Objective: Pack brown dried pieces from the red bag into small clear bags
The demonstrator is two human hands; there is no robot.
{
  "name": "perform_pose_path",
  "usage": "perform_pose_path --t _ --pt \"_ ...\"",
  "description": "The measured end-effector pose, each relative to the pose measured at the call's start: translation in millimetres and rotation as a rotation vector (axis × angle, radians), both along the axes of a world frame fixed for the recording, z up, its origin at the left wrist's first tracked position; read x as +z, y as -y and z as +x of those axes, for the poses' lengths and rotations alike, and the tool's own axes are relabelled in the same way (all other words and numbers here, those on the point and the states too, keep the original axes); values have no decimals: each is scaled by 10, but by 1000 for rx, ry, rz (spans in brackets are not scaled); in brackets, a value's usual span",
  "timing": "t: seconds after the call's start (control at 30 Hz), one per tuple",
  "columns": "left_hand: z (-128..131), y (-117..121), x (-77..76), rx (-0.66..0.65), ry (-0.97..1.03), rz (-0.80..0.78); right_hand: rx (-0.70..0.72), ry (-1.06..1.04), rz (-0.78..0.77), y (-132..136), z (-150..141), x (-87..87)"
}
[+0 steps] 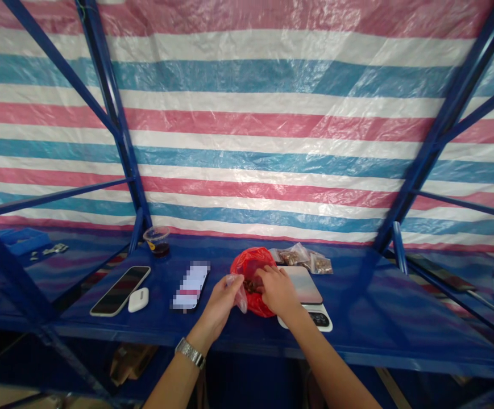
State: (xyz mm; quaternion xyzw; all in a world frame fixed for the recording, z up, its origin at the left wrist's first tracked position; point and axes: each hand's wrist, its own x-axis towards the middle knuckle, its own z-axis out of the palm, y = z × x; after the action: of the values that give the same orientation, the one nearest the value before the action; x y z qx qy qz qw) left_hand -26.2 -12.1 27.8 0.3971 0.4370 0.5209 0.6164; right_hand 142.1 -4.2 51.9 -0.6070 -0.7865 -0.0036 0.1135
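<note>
My left hand [225,296], a metal-banded watch on its wrist, pinches a small clear plastic bag [240,295] at the left side of a red plastic bag [260,307]. The red bag lies open on the blue shelf, with small brown pieces [252,286] inside. Reaching into it from the right is my right hand [275,288], its fingers bent down at the brown pieces; what its fingertips hold is hidden. Just right of the red bag is a white digital scale [324,319] with a metal plate [303,285]. Several filled clear packets [300,257] lie behind the scale.
Left on the blue shelf [357,295] are a lit phone [191,287], a dark-screened phone [121,291], a white earbud case [138,300] and a plastic cup [158,243] with dark liquid. Blue posts rise on both sides before a striped tarp [255,125].
</note>
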Motion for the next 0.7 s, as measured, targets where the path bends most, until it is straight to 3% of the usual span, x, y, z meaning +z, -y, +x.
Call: perform_pose_path --t 0.27,0.47,0.7 --pt "-32 -158 -76 30 -7 145 -34 -35 3 -16 -65 34" --pt "-19 -187 -66 3 61 120 -51 -118 38 -108 -111 -73" --pt "-47 -262 -158 47 86 130 9 -232 -8 -151 -61 -108"
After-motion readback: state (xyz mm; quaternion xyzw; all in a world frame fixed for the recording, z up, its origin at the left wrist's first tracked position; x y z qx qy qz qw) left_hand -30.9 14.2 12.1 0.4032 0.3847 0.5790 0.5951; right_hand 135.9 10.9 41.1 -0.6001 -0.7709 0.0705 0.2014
